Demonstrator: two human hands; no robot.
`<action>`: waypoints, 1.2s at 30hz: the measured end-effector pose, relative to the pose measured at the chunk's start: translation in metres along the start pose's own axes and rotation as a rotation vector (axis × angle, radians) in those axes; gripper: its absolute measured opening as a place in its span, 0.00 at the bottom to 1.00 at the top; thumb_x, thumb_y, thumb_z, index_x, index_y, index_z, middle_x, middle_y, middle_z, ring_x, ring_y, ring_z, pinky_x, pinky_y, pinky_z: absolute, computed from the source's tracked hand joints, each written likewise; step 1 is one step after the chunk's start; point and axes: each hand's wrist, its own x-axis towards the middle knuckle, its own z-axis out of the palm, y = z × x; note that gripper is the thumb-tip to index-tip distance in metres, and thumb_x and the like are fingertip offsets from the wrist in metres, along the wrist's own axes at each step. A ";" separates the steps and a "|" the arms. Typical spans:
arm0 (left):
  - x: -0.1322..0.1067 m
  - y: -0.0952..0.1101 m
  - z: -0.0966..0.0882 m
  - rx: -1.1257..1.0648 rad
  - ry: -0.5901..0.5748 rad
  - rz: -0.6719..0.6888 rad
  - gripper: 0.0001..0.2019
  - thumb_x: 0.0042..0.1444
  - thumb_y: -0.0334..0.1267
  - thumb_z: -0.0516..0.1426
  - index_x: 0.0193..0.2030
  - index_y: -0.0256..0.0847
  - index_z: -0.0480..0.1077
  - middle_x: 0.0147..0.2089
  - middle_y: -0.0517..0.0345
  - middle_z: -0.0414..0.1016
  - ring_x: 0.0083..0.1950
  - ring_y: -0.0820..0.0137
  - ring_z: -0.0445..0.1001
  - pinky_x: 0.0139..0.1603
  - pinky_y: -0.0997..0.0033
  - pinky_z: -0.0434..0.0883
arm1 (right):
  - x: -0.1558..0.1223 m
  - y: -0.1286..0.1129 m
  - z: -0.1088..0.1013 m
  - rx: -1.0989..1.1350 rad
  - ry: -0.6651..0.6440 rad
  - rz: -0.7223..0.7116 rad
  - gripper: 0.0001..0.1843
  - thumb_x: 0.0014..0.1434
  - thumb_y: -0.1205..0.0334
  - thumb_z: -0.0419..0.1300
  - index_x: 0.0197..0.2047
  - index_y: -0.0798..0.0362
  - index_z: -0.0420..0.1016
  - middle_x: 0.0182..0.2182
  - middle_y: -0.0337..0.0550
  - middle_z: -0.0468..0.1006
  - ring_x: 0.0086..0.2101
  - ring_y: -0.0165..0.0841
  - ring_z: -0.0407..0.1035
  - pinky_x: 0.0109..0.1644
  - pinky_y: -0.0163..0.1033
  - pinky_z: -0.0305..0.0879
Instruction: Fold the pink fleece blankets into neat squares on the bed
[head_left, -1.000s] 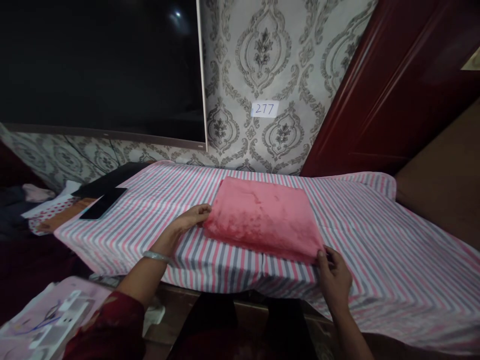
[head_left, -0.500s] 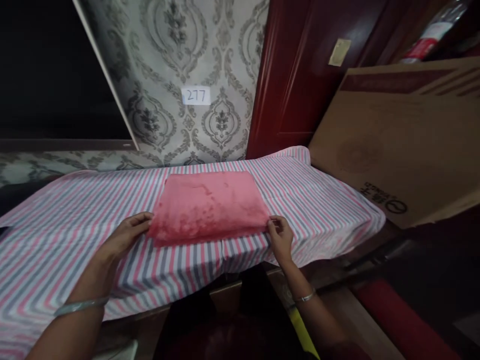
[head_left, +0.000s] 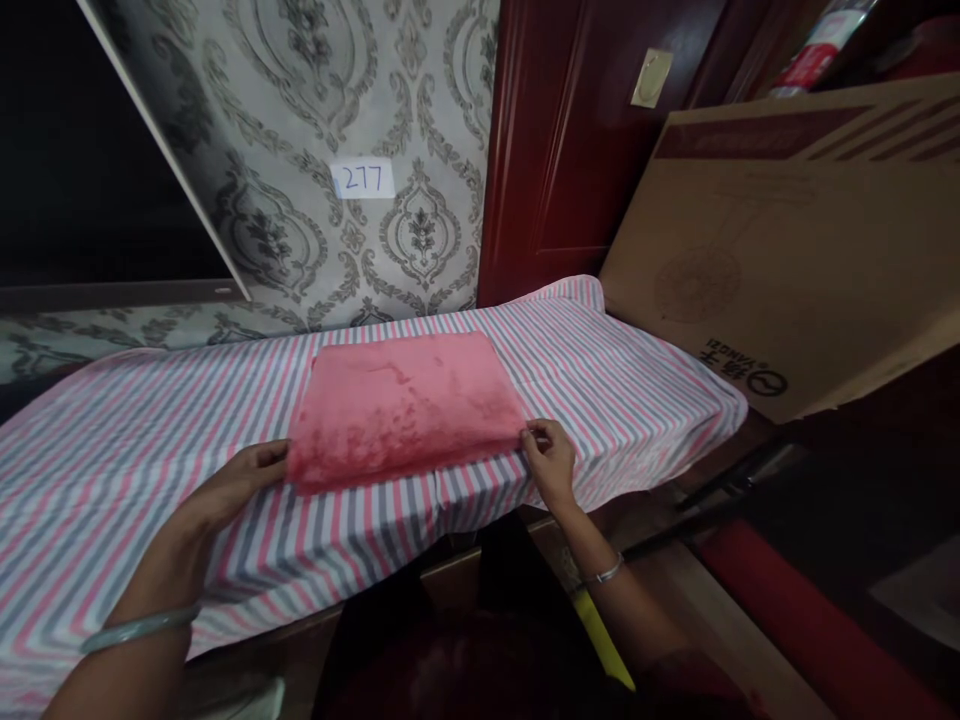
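Note:
A folded pink cloth [head_left: 405, 405] with darker, reddish patches along its front lies flat on a striped tablecloth [head_left: 615, 370]. At its left edge, close to the front corner, my left hand [head_left: 244, 480] pinches the fabric between thumb and fingers. My right hand [head_left: 551, 460] grips the front right corner in the same way, its other fingers curled. The front edge of the cloth runs between both hands, near the table's front edge. A pale bangle [head_left: 139, 630] circles my left wrist, and a thin silver bracelet [head_left: 606, 572] my right.
A large cardboard box [head_left: 787, 250] leans at the right, with a plastic bottle [head_left: 817, 50] behind it. A dark screen [head_left: 97, 170] stands at the back left. Behind the table are patterned wallpaper [head_left: 420, 230] with a "277" label [head_left: 363, 178] and a red wooden door [head_left: 577, 130].
The camera view has shifted, so the scene sits further left. My left hand has slid slightly towards the cloth's front corner. My right hand stays at its corner.

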 end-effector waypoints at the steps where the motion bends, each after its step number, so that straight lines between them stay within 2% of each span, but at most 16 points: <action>1: 0.000 -0.002 0.000 -0.016 0.005 -0.013 0.28 0.21 0.52 0.76 0.33 0.42 0.82 0.37 0.50 0.85 0.48 0.47 0.80 0.54 0.54 0.75 | 0.000 0.000 0.000 -0.007 -0.002 -0.006 0.12 0.58 0.51 0.59 0.37 0.51 0.75 0.33 0.44 0.75 0.33 0.36 0.70 0.36 0.41 0.69; 4: 0.000 -0.007 0.001 -0.054 0.001 -0.041 0.27 0.21 0.50 0.76 0.31 0.42 0.82 0.37 0.49 0.85 0.48 0.47 0.80 0.55 0.53 0.75 | -0.001 0.001 0.001 -0.014 -0.005 -0.020 0.12 0.58 0.51 0.59 0.37 0.51 0.75 0.34 0.45 0.76 0.33 0.36 0.71 0.36 0.41 0.69; 8: -0.001 -0.009 0.006 -0.090 0.000 -0.014 0.25 0.23 0.49 0.76 0.31 0.43 0.82 0.41 0.49 0.85 0.51 0.47 0.79 0.55 0.55 0.74 | 0.001 -0.001 0.002 -0.041 -0.004 -0.044 0.11 0.57 0.53 0.58 0.35 0.51 0.75 0.32 0.44 0.76 0.31 0.36 0.70 0.36 0.41 0.68; 12: -0.002 -0.013 0.007 -0.234 0.149 0.061 0.25 0.25 0.49 0.75 0.32 0.41 0.81 0.40 0.49 0.85 0.50 0.49 0.79 0.53 0.58 0.75 | 0.014 -0.009 -0.005 -0.093 0.026 -0.086 0.10 0.57 0.55 0.56 0.32 0.50 0.74 0.29 0.42 0.74 0.30 0.35 0.68 0.34 0.40 0.66; 14: -0.003 -0.018 0.007 -0.335 0.239 0.139 0.24 0.26 0.48 0.75 0.32 0.41 0.80 0.40 0.50 0.85 0.50 0.52 0.79 0.52 0.61 0.75 | 0.020 -0.010 -0.011 -0.094 0.060 -0.079 0.10 0.57 0.54 0.56 0.33 0.51 0.74 0.30 0.43 0.75 0.30 0.35 0.68 0.33 0.39 0.65; 16: -0.004 -0.023 0.008 -0.399 0.282 0.173 0.23 0.27 0.46 0.74 0.33 0.41 0.80 0.41 0.52 0.84 0.49 0.54 0.78 0.52 0.63 0.75 | 0.022 -0.007 -0.015 -0.086 0.071 -0.042 0.11 0.56 0.53 0.57 0.33 0.51 0.75 0.30 0.43 0.75 0.31 0.36 0.68 0.34 0.40 0.65; 23: -0.012 -0.037 0.016 -0.381 0.254 0.096 0.20 0.32 0.46 0.72 0.34 0.42 0.80 0.40 0.53 0.84 0.43 0.59 0.79 0.45 0.67 0.76 | 0.007 0.016 -0.015 0.003 -0.037 0.105 0.16 0.54 0.47 0.59 0.35 0.52 0.75 0.28 0.42 0.76 0.29 0.36 0.69 0.37 0.42 0.66; 27: -0.014 -0.035 0.016 -0.385 0.216 0.078 0.19 0.34 0.48 0.72 0.34 0.42 0.81 0.43 0.52 0.84 0.48 0.56 0.79 0.48 0.65 0.77 | 0.011 0.015 -0.017 0.081 -0.118 0.148 0.19 0.56 0.45 0.58 0.39 0.52 0.76 0.31 0.42 0.77 0.30 0.35 0.69 0.37 0.40 0.66; 31: -0.014 -0.031 0.017 -0.441 0.199 0.098 0.18 0.34 0.51 0.71 0.31 0.43 0.81 0.44 0.50 0.85 0.52 0.51 0.78 0.52 0.61 0.77 | 0.021 0.011 -0.017 0.073 -0.179 0.095 0.25 0.55 0.38 0.60 0.42 0.52 0.79 0.36 0.46 0.80 0.34 0.37 0.71 0.40 0.43 0.68; 34: -0.017 -0.029 0.018 -0.371 0.157 0.081 0.22 0.35 0.52 0.73 0.36 0.42 0.82 0.44 0.48 0.85 0.53 0.50 0.79 0.54 0.59 0.76 | 0.025 0.010 -0.015 0.023 -0.187 0.029 0.28 0.51 0.33 0.63 0.37 0.51 0.79 0.33 0.46 0.78 0.30 0.37 0.69 0.39 0.44 0.68; 36: -0.020 -0.029 0.019 -0.316 0.161 0.070 0.26 0.35 0.54 0.73 0.40 0.42 0.82 0.45 0.47 0.84 0.52 0.51 0.80 0.55 0.59 0.76 | 0.025 0.010 -0.015 0.014 -0.204 0.039 0.28 0.51 0.32 0.63 0.36 0.51 0.78 0.31 0.44 0.77 0.28 0.36 0.68 0.36 0.43 0.67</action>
